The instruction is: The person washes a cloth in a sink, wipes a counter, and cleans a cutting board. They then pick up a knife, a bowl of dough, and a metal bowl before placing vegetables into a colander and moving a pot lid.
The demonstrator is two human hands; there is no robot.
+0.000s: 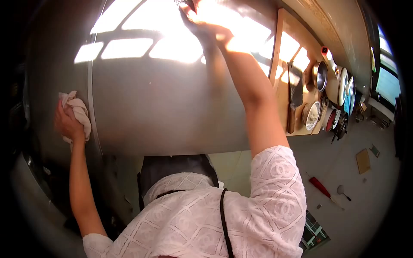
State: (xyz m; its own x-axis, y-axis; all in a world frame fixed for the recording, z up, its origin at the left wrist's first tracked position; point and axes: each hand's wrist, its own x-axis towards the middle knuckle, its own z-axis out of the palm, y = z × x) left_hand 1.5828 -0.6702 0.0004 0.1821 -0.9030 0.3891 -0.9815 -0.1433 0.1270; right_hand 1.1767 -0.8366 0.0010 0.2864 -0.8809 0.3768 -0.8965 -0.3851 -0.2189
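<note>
Head view: left hand (66, 122) has its grip closed on a crumpled white cloth (77, 114), pressed flat to the grey metal tabletop (163, 107) near its left seam, palm down for wiping contact; right hand (206, 30) stretched to the far sunlit edge, likely bracing, grip lost in glare, cannot tell; wooden board (297, 56) with pans (320, 75) sits well apart at right.

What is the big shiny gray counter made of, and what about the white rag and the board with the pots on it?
The counter looks like brushed metal, probably stainless steel: gray, smooth, and throwing back bright window glare. The rag under the left hand looks like soft woven cloth, since it bunches and folds. The board looks like pale wood, tan with a flat matte face.
</note>
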